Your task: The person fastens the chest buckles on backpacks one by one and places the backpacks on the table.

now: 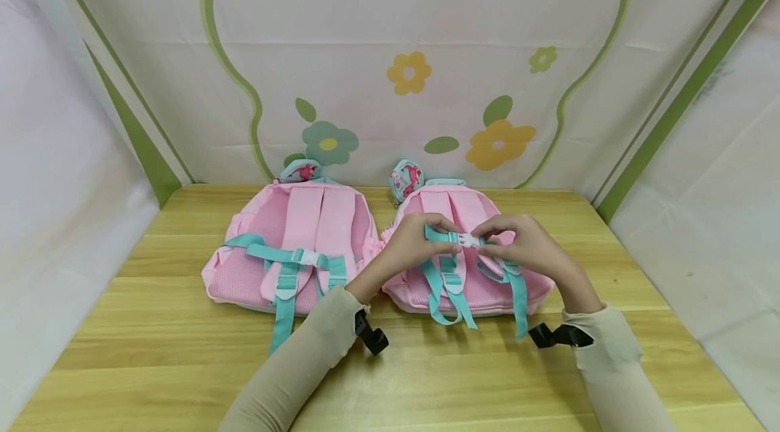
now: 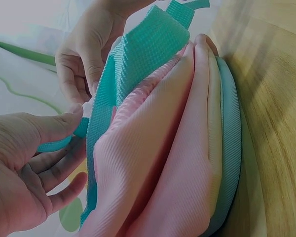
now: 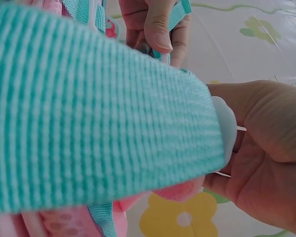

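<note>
A pink backpack with teal straps lies back panel up on the right of the wooden table. Across its two shoulder straps runs a teal chest strap with a white side-release buckle. My left hand pinches the teal webbing and the buckle's left end between thumb and fingers. From the other side my right hand holds the buckle's right end, thumb below and fingers above. In the right wrist view a wide teal strap hides much of the buckle. Whether the halves are fully locked, I cannot tell.
A second pink backpack lies at the left, its white chest buckle joined. Small round teal pouches hang at the tops of both bags. Loose teal strap ends trail onto the table. A flower-printed cloth stands behind.
</note>
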`<state>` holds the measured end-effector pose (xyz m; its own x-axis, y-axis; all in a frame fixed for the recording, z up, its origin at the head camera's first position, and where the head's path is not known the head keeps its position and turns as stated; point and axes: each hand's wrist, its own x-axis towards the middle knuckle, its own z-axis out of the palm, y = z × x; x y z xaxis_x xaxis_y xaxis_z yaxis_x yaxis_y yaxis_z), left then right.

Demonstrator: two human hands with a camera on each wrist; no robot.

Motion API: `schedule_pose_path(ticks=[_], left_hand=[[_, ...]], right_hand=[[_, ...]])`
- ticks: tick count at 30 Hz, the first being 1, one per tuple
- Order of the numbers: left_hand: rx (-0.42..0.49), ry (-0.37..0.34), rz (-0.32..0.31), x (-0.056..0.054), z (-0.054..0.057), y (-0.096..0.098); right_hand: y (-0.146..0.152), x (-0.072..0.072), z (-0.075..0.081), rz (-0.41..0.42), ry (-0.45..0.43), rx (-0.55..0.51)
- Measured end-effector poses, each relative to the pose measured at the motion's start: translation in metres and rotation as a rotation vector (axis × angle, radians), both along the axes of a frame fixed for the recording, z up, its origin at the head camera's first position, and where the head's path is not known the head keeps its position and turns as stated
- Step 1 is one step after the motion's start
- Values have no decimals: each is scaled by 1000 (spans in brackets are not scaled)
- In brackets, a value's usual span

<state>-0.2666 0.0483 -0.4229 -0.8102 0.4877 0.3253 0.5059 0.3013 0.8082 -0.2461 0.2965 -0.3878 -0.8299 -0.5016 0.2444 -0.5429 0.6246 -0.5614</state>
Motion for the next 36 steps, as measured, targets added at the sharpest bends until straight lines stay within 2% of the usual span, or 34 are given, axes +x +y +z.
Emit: schedule_pose_path(ticks=[16,28,36], left_hand=[[16,22,11,-1,-5,3],[13,29,22,-1,-6,4],[15,28,25,-1,-7,5]], right_hand=[[0,0,-1,-9,-6,-4],[-2,-1,-3,28,46,-21],[-1,-1,-3,13,39,-10]])
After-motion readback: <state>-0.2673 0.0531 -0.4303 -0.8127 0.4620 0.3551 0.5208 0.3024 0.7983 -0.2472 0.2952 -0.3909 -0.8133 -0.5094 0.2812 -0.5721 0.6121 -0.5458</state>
